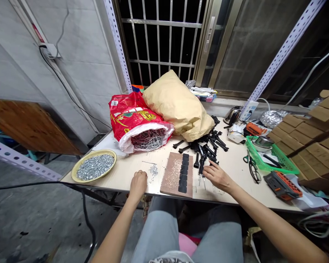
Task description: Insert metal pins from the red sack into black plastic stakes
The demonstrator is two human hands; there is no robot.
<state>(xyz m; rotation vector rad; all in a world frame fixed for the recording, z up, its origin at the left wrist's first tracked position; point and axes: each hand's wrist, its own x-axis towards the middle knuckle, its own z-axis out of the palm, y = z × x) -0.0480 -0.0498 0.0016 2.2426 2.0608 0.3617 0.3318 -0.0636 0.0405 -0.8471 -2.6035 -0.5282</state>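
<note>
My left hand [139, 183] rests at the table's front edge with its fingers curled closed; anything inside is hidden. Just right of it lies a small scatter of tiny metal pieces [153, 170], with a single thin metal pin [149, 163] behind. A brown board [170, 179] lies between my hands, pale specks across it and a column of black plastic pieces [184, 173] along its right part. My right hand [217, 177] is beside the front of a pile of black plastic parts [208, 149], fingers bent together. Thin metal shafts [204, 182] stick out beside its fingertips; its grip is partly hidden.
A yellow dish [111, 168] of small metal pieces stands left. Behind are a red bag [137, 117] of metal pins and a large tan sack [178, 104]. Rightward lie scissors [246, 158], glasses [253, 171], a green basket [287, 164], an orange-black device [282, 185] and stacked cartons [315, 146].
</note>
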